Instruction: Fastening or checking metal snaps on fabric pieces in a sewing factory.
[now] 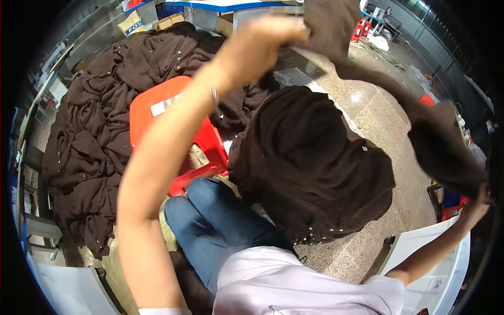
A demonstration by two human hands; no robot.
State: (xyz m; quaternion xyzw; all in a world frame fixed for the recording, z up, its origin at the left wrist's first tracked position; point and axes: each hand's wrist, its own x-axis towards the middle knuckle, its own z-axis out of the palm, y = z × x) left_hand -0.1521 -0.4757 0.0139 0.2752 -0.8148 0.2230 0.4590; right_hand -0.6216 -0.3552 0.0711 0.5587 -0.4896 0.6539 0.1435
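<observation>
A dark brown knitted garment point(441, 144), blurred by motion, stretches through the air from the far middle to the right. My left hand point(273, 34) is raised at the top, closed on one end of it, its fingers smeared. Out at the right edge, my right hand point(475, 210) grips the other end. Below the stretched cloth, a heap of dark brown knitwear point(315, 157) with small white buttons along its near edge rises beside my knees. A red plastic stool point(149, 118) with a white label stands under my left forearm.
A large pile of brown knitwear point(100, 115) covers the left side, over yellowish sheeting point(118, 262). A blue-edged table point(226, 7), a sack point(131, 23) and a cardboard box point(168, 22) are behind. A white panel point(436, 260) stands near right on the speckled floor point(362, 105).
</observation>
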